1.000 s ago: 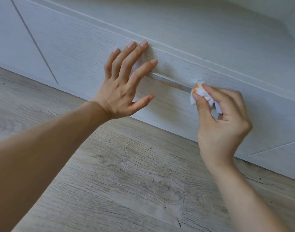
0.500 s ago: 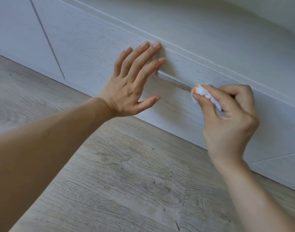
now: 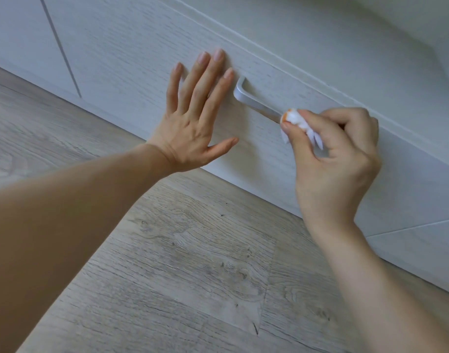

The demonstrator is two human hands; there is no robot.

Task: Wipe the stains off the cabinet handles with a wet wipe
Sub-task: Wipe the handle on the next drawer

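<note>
Your right hand pinches the bunched wet wipe between thumb and curled fingers and holds its tip against the cabinet handle, about midway along the visible bar. Press firmly and run the wad along the length of the bar rather than dabbing, and turn it to a white part, since the leading tip is already orange and would likely smear the stain back on. Your left hand lies flat with fingers spread on the drawer front, just left of the handle's bent end; lean on it there so the drawer does not shift under the rubbing. The handle is a slim, pale metal bar set low on the white wood-grain front, just above the floor; its exposed left stretch looks clean, with a faint brownish trace right beside the wipe.
</note>
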